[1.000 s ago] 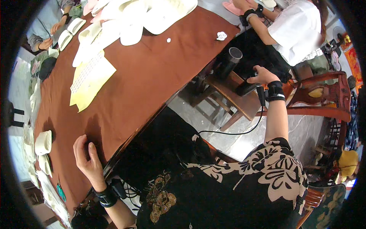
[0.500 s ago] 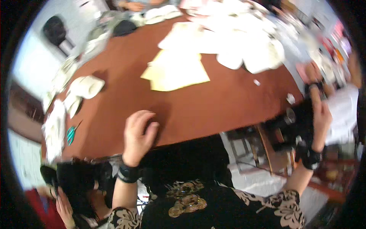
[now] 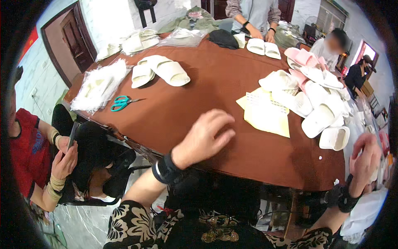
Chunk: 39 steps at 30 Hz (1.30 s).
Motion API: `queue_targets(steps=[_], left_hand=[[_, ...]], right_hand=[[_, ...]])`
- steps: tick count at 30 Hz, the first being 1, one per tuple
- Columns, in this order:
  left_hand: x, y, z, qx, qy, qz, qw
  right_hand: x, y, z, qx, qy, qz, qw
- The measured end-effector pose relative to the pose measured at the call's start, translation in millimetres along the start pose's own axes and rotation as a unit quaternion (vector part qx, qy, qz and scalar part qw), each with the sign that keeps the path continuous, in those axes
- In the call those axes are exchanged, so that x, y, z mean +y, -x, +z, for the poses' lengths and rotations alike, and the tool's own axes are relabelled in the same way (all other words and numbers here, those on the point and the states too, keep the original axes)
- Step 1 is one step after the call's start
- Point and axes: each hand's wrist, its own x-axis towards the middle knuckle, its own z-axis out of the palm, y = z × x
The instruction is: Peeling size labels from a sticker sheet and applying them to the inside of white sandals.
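My left hand hovers over the near middle of the brown-covered table, holding nothing, its fingers loosely bent and thumb apart. At the right edge my right hand is raised with half-curled fingers and nothing visible in it. Nearest to it is a white slipper, at the near end of a heap of white slippers with some pink slippers. Yellow sheets bearing rows of white labels lie between my hands. A pair of white slippers rests at the left, beyond teal-handled scissors.
Clear plastic bags with white slippers lie along the left edge. Across the table, a person's hands are at another white pair, beside a black cap. At left, a seated person in red holds a phone.
The view has swung left, bringing the seated person and far co-worker more fully in. Both my hands stay raised and empty; my left now reaches further over the table.
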Motion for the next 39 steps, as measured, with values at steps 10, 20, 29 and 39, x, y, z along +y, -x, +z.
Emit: queue_targets(steps=[10, 20, 29, 39], left_hand=[[-196, -36, -37, 0.202, -0.080, -0.321, 0.922], [-234, -22, -44, 0.203, 0.229, -0.448, 0.840], [-258, 81, -121, -0.128, -0.442, -0.252, 0.851], [-80, 75, -111, 0.265, 0.434, -0.420, 0.752]], right_hand=[[-54, -50, 100, -0.143, -0.225, 0.006, 0.964], [-67, -50, 138, -0.268, -0.218, -0.031, 0.938], [-78, -55, 157, -0.280, -0.229, -0.053, 0.931], [-73, -61, 236, -0.422, -0.289, 0.017, 0.859]])
